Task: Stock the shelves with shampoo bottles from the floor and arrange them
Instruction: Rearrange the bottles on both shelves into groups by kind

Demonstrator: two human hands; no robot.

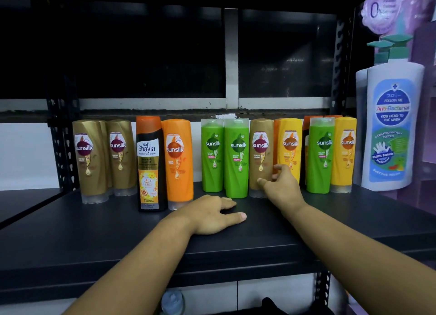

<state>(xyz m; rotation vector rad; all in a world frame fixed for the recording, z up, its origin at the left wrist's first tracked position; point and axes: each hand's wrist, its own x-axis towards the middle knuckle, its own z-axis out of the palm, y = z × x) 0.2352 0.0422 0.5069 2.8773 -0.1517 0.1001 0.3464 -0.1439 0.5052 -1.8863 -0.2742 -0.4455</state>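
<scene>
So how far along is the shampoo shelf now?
Done: bottles stand upright along the black metal shelf. In hand: the right hand pinches a gold-brown Sunsilk bottle beside the green bottles; the left hand rests flat on the shelf. Left: colours are mixed, with two matching gold-brown bottles far left. Floor stock is out of view.
</scene>
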